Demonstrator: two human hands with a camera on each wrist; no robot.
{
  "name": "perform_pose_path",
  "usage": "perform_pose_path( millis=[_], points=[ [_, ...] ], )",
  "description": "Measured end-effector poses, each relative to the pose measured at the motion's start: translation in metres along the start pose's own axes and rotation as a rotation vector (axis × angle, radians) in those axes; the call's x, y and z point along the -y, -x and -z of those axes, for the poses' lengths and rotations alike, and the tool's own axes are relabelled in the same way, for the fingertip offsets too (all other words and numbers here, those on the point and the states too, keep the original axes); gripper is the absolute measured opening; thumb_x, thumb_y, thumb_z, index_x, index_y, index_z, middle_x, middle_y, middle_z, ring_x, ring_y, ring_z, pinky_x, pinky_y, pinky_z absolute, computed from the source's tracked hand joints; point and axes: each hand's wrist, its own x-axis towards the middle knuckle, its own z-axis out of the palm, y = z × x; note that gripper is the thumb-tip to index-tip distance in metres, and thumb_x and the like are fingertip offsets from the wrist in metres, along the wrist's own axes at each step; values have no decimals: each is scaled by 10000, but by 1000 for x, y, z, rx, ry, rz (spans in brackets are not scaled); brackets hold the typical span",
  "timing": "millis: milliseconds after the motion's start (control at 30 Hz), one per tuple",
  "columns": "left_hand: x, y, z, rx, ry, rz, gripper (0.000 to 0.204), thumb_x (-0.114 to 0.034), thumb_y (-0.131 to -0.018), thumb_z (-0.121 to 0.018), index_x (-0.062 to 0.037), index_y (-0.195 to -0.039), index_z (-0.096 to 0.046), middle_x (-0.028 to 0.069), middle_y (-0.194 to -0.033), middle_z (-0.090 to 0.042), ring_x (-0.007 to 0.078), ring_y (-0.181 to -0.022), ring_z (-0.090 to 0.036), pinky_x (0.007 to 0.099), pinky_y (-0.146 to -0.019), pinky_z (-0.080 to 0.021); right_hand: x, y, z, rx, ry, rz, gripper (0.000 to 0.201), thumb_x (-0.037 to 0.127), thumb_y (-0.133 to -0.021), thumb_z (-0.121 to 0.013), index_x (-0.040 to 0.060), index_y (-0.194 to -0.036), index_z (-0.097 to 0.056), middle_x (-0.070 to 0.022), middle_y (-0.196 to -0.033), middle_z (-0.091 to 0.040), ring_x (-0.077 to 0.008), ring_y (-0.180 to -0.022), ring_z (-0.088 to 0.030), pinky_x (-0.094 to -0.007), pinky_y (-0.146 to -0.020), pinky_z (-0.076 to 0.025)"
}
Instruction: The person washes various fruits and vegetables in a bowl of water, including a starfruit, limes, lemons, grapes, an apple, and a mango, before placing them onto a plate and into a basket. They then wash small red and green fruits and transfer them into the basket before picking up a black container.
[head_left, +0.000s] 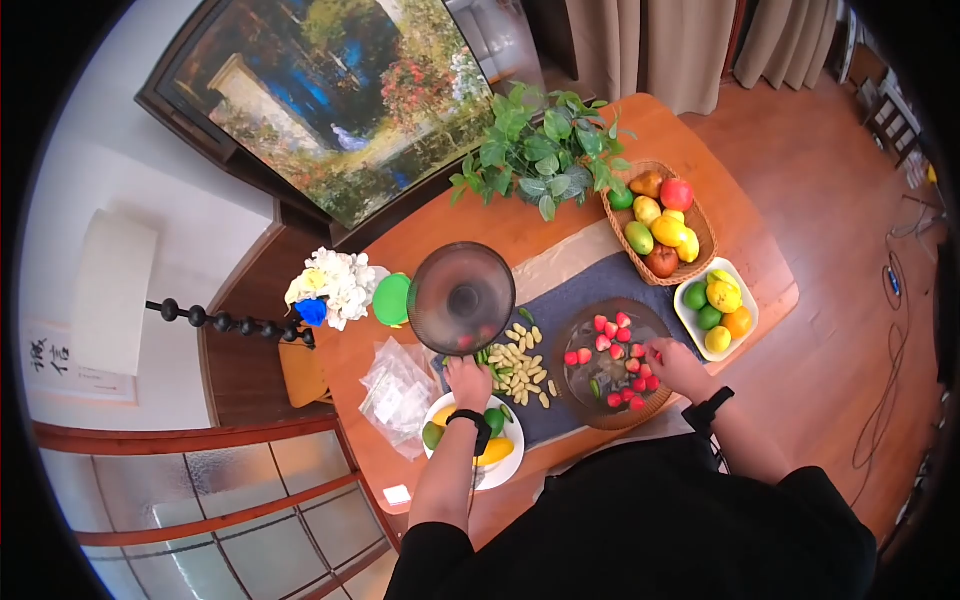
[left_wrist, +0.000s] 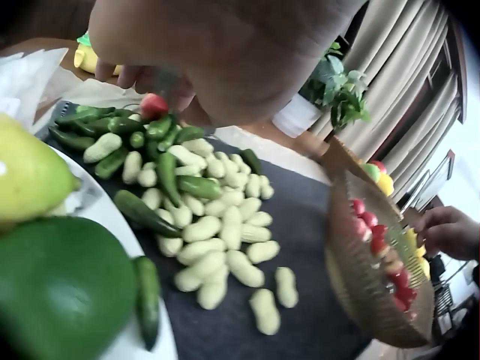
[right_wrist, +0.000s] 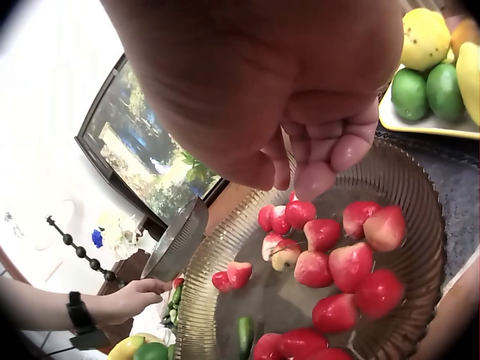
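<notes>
The left hand [head_left: 468, 383] reaches over green peppers [left_wrist: 176, 180] and pale peanuts [head_left: 520, 367]. Its fingers pinch a red strawberry [left_wrist: 154, 106], partly hidden, near the rim of a dark bowl [head_left: 462, 285]. Over a ribbed, see-through bowl [right_wrist: 420, 176] the right hand [head_left: 680, 368] hangs with curled fingers, just above red strawberries [right_wrist: 351, 266]; the palm hides whether anything is between its fingertips. One green pepper [right_wrist: 245, 336] lies in that bowl among the strawberries.
A white plate [head_left: 510, 467] of fruit lies below the left wrist. Right of the ribbed bowl are a white fruit tray [head_left: 752, 318] and a wicker basket [head_left: 710, 235]. Plastic bags [head_left: 395, 395], white flowers [head_left: 340, 285] and a leafy plant [head_left: 540, 150] stand around the table.
</notes>
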Motion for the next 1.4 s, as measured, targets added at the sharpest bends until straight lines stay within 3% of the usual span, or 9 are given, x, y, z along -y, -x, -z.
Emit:
perform_pose_path(
  millis=[100, 367, 567, 633, 800, 1133, 1200, 1267, 1400],
  points=[
    [0, -1, 1, 38, -95, -174, 530, -307, -896, -615, -49, -1350, -527, 241, -1423, -446, 412, -1349, -381, 604, -1152, -211, 3, 8, 4, 39, -7, -47, 195, 141, -881, -603, 14, -1014, -669, -216, -925, -684, -396, -870, -664, -452, -786, -538],
    [11, -11, 4, 58, 69, -266, 559, -310, -877, -631, -65, -1365, -512, 221, -1418, -448, 412, -1354, -367, 587, -1156, -210, -14, 17, -4, 28, 51, -57, 199, 177, -907, -610, -19, -875, -619, -225, -795, -635, -389, -745, -642, -459, -657, -492],
    [5, 8, 28, 121, -62, -221, 615, -255, -805, -674, -23, -1351, -509, 280, -1370, -437, 445, -1305, -396, 558, -1123, -261, -5, 13, 0, 42, 31, -47, 180, 162, -889, -609, 2, -956, -659, -219, -850, -667, -392, -824, -662, -462, -739, -529],
    [1, 24, 34, -66, -146, -264, 596, -218, -794, -667, -24, -1338, -520, 284, -1303, -466, 434, -1242, -447, 533, -1089, -299, 0, 7, 2, 26, -6, -35, 189, 149, -875, -611, 3, -982, -667, -216, -863, -672, -387, -829, -666, -454, -748, -533],
    [-27, 58, 60, 18, -153, -252, 573, -184, -781, -668, -36, -1317, -530, 257, -1260, -502, 383, -1160, -515, 495, -1001, -377, 4, 1, -2, 96, -6, -20, 232, 112, -844, -595, 7, -1036, -673, -216, -940, -680, -375, -867, -669, -440, -783, -536],
    [-151, 83, 87, 45, 88, -847, 624, -74, -783, -631, -106, -1387, -478, 191, -1149, -554, 324, -890, -613, 417, -813, -492, 9, -1, -4, 121, 37, -21, 236, 122, -850, -596, 22, -1047, -682, -217, -926, -674, -385, -875, -655, -435, -786, -529],
    [-154, 81, 85, 75, 60, -832, 620, -72, -798, -614, -95, -1398, -459, 190, -1126, -557, 309, -862, -620, 408, -800, -498, 3, 0, -6, 102, 17, 4, 207, 121, -850, -603, 21, -1014, -680, -211, -912, -674, -377, -854, -661, -441, -768, -527],
    [-146, 71, 75, 165, 29, -629, 610, -90, -810, -611, -76, -1400, -456, 205, -1124, -560, 324, -843, -623, 399, -796, -500, 1, 3, -6, 79, -5, -15, 195, 120, -851, -604, 19, -1001, -679, -208, -906, -675, -372, -846, -664, -443, -762, -528],
    [-104, 45, 46, 95, 10, -390, 597, -209, -870, -604, -66, -1425, -435, 276, -1252, -532, 414, -1104, -562, 510, -975, -433, -5, 7, -4, 100, -11, -39, 174, 117, -859, -604, 21, -986, -676, -201, -889, -678, -358, -828, -674, -443, -754, -534]
  ],
)
